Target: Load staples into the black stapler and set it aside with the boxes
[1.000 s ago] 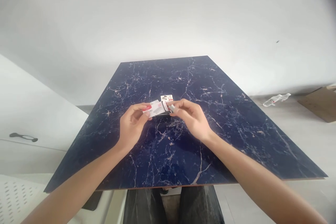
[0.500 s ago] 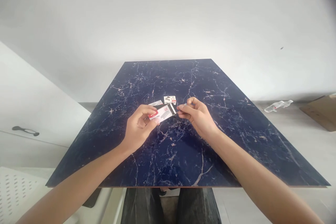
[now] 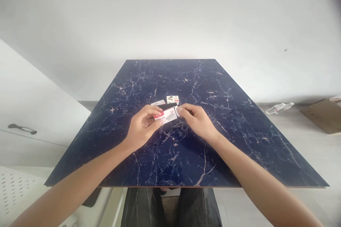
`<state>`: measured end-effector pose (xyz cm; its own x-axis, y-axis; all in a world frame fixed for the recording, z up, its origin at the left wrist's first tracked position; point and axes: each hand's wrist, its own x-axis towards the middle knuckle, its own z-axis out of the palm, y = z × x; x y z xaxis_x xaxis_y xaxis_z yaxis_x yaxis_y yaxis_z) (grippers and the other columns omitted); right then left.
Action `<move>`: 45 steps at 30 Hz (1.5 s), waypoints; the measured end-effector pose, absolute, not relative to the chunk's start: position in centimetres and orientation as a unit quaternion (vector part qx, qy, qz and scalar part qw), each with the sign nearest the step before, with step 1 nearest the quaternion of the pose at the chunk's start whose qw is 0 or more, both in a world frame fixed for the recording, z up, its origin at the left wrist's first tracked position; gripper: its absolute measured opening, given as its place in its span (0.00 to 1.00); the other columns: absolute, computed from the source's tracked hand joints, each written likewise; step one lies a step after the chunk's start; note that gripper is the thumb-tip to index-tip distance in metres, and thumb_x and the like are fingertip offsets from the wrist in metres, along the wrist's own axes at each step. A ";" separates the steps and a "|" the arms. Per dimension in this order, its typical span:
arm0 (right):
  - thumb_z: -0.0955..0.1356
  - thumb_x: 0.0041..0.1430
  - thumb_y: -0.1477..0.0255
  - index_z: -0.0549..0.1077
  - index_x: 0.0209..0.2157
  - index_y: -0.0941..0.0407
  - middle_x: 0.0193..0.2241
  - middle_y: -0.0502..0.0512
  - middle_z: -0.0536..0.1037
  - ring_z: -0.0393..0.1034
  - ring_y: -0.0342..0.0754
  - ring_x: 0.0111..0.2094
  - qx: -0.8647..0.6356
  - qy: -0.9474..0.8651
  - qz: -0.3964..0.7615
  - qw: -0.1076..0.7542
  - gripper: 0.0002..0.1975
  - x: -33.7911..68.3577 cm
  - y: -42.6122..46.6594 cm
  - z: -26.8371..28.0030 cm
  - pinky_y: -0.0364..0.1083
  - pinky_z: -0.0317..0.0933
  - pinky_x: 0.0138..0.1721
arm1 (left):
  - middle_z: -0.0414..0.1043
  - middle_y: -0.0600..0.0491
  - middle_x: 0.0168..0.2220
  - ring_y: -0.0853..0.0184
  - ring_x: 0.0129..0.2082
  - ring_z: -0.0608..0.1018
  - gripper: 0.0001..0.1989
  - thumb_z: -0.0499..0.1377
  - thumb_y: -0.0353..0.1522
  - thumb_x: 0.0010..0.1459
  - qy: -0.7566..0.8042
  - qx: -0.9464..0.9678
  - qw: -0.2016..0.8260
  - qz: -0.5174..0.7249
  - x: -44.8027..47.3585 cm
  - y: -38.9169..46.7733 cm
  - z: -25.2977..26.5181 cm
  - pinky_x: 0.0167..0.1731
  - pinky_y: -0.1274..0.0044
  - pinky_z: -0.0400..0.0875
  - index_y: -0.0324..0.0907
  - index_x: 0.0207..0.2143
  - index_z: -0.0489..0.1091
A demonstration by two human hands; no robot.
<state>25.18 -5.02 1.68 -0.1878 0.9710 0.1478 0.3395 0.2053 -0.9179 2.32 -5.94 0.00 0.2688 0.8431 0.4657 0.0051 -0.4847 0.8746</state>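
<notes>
Near the middle of the table, my left hand (image 3: 144, 122) grips a small white-and-red staple box (image 3: 168, 116) between thumb and fingers, with a grey strip of staples printed on its face. At the box's right end, the thumb and fingers of my right hand (image 3: 195, 118) are closed on the white end flap. Whatever else lies between those fingertips is hidden. Just behind the box lies a black stapler (image 3: 168, 106), partly covered by the held box and my left fingers. Beyond it are a white box with a stapler picture (image 3: 172, 100) and another white box (image 3: 158, 103).
The dark blue marble-patterned table (image 3: 170, 78) reaches back to a pale wall. On the floor at the right lie clear plastic bottles (image 3: 279, 108) and a cardboard box (image 3: 319, 115). A white cabinet with a dark handle (image 3: 22, 129) stands at the left.
My right hand has moved left onto the end of the staple box, where it was a little apart before. The box has tilted slightly in my left hand, showing more of the black stapler.
</notes>
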 end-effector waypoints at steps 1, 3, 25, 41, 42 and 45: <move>0.64 0.67 0.58 0.73 0.28 0.55 0.23 0.47 0.68 0.55 0.42 0.23 -0.498 -0.672 0.368 0.406 0.18 25.2 -5.1 1.7 0.44 0.49 0.25 | 0.71 0.49 0.48 0.60 0.49 0.78 0.08 0.66 0.31 0.61 0.310 0.688 0.401 0.519 2.3 -5.9 0.0 0.37 0.72 0.83 0.46 0.42 0.75; 0.65 0.67 0.59 0.75 0.29 0.55 0.24 0.48 0.70 0.57 0.42 0.24 -0.505 -0.679 0.335 0.414 0.17 25.1 -5.2 1.6 0.44 0.50 0.26 | 0.71 0.49 0.48 0.59 0.50 0.77 0.08 0.66 0.31 0.60 0.313 0.692 0.396 0.517 2.4 -6.0 -0.1 0.37 0.72 0.83 0.46 0.42 0.75; 0.65 0.61 0.77 0.72 0.51 0.54 0.51 0.62 0.77 0.73 0.56 0.50 -0.596 -0.749 0.191 0.217 0.16 30.1 -2.3 1.0 0.53 0.67 0.48 | 0.80 0.49 0.42 0.57 0.46 0.77 0.08 0.61 0.36 0.64 0.398 0.848 0.087 0.339 2.1 -5.1 0.2 0.47 0.63 0.73 0.45 0.43 0.77; 0.69 0.64 0.66 0.77 0.48 0.53 0.48 0.56 0.80 0.74 0.56 0.49 -0.497 -0.808 0.189 0.254 0.13 27.3 -1.6 -1.3 0.54 0.65 0.51 | 0.81 0.47 0.46 0.58 0.41 0.81 0.20 0.65 0.46 0.58 0.502 0.714 0.396 0.284 -4.2 1.9 -1.2 0.46 0.65 0.75 0.45 0.49 0.79; 0.70 0.63 0.66 0.76 0.50 0.52 0.50 0.57 0.80 0.73 0.57 0.50 -0.494 -0.813 0.188 0.244 0.15 27.9 -1.6 -0.9 0.55 0.65 0.53 | 0.81 0.47 0.46 0.58 0.41 0.81 0.20 0.65 0.45 0.58 0.502 0.715 0.393 0.288 -4.1 1.9 -1.1 0.46 0.65 0.75 0.45 0.48 0.79; 0.72 0.60 0.63 0.75 0.55 0.51 0.55 0.58 0.77 0.72 0.60 0.53 -0.512 -0.811 0.186 0.215 0.22 29.9 -1.6 0.5 0.58 0.64 0.54 | 0.81 0.46 0.47 0.57 0.43 0.81 0.19 0.65 0.45 0.57 0.507 0.712 0.387 0.295 -3.9 1.7 -1.0 0.45 0.65 0.75 0.45 0.46 0.80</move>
<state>29.86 -1.63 0.49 -0.3839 0.9098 0.1578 0.7494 0.4068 -0.5224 -3.92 1.67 -1.03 0.3124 0.9496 0.0274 0.4938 -0.1869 0.8492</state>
